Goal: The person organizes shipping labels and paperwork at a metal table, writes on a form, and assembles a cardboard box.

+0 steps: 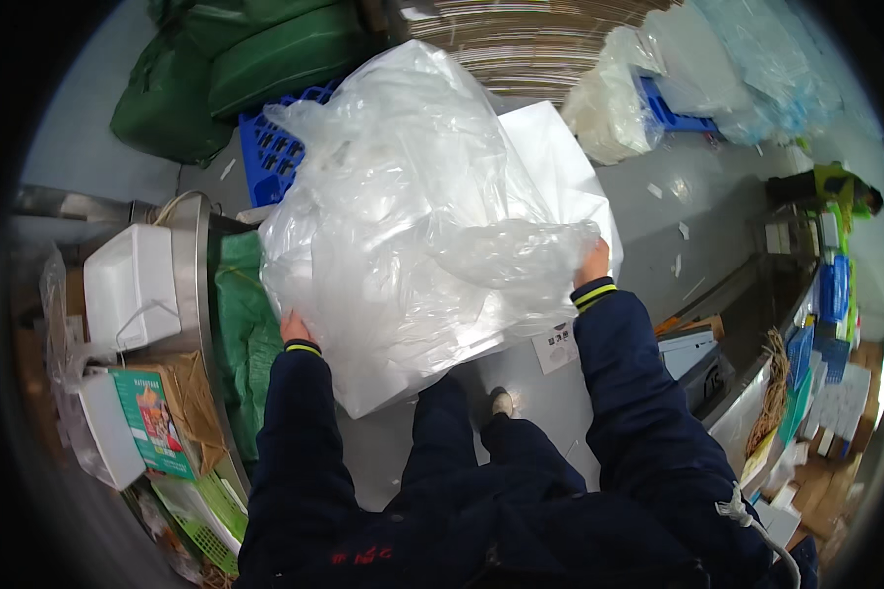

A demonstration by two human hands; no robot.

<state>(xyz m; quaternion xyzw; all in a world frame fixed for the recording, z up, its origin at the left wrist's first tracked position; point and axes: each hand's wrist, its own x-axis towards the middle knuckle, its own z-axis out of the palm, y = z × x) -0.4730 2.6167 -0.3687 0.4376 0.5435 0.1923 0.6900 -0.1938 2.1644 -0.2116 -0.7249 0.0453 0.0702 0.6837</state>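
Note:
A large, crumpled bundle of clear plastic sheeting (393,187) spreads out in front of me at about waist height. White flat sheets (560,162) show beneath it and stick out at its far right. My left hand (298,328) grips the bundle's near left edge, its fingers partly covered by the film. At the right edge, my right hand (592,265) is closed on a gathered fold of the plastic. Both arms reach forward, the hands wide apart. The bundle hides much of what lies under it.
Green wrapped bales (275,64) and a blue plastic crate (265,152) stand at the far left. A metal bench (192,304) with white tubs (133,285) runs along my left. Stacked cardboard (521,39) is ahead. A cluttered bench lines the right; another person (835,187) is beyond it.

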